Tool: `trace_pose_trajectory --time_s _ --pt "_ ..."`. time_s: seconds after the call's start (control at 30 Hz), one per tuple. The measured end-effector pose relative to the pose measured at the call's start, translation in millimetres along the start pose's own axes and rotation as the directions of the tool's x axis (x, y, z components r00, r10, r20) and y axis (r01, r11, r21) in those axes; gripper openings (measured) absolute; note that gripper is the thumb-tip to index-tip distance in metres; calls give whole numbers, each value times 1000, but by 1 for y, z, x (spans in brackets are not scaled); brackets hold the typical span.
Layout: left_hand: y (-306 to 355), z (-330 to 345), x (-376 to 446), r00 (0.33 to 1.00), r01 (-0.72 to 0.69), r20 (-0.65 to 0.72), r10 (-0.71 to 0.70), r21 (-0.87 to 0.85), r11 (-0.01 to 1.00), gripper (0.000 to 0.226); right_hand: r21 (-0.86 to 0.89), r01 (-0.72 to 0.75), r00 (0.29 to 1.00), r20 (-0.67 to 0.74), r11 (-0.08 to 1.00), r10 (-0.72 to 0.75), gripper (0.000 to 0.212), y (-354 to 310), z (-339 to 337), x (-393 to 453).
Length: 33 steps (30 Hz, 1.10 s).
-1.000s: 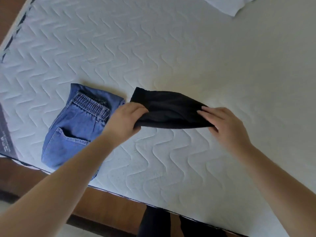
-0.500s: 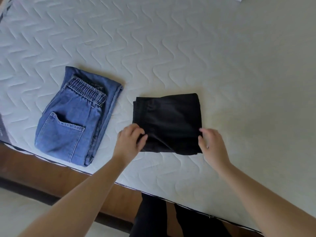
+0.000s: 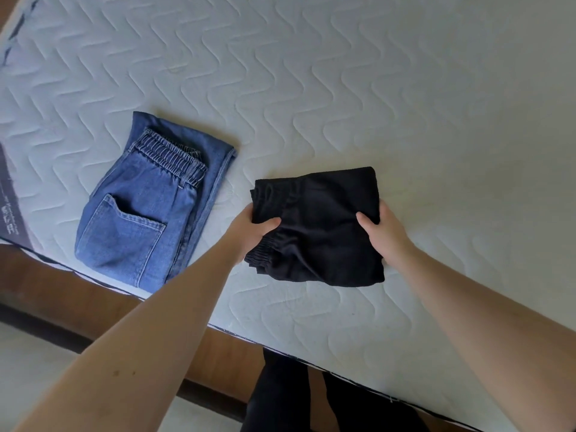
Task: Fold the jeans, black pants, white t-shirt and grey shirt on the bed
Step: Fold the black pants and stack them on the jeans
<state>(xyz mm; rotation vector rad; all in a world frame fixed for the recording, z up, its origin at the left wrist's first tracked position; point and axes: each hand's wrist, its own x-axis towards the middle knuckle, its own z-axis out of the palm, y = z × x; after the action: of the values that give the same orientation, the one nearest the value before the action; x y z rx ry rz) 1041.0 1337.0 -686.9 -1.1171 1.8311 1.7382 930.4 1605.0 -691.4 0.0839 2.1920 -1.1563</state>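
The black pants [image 3: 318,226] are folded into a small square near the front edge of the bed [image 3: 343,88]. I hold them from both sides. My left hand [image 3: 252,227] grips their 9 o'clock side, thumb on top and fingers tucked under. My right hand [image 3: 385,233] grips their 3 o'clock side the same way, thumb pressed on the cloth. Both my arms reach forward, bare. The folded jeans [image 3: 146,210] lie at 9 o'clock from the pants, close but not touching, back pocket facing up. The bed top is white with wavy stitched lines. Below its front edge I see a brown wooden frame [image 3: 93,304] and my dark legs [image 3: 280,397].
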Motion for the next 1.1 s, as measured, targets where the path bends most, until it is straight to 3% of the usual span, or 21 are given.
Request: trace_pose_trajectory --time_s 0.13,0.33,0.47,0.67,1.1 --pt "8 -3 -47 989 -139 -29 142 92 986 49 -9 113 993 -41 994 -113 35 -17 -14 -39" --pt "54 -24 -151 965 -256 -48 258 47 966 42 29 182 983 -13 983 -182 31 -78 -63 -128" --pt "77 -38 -225 969 -241 -60 238 -45 970 63 -20 217 972 100 976 -214 41 -112 -90 -179" --pt "95 -53 -315 959 -272 -126 253 -172 947 46 -26 329 932 172 944 -320 34 -170 -107 -240" --pt "58 -112 -408 916 -348 -312 251 -308 886 51 46 457 836 320 888 -446 33 -224 -50 -285"
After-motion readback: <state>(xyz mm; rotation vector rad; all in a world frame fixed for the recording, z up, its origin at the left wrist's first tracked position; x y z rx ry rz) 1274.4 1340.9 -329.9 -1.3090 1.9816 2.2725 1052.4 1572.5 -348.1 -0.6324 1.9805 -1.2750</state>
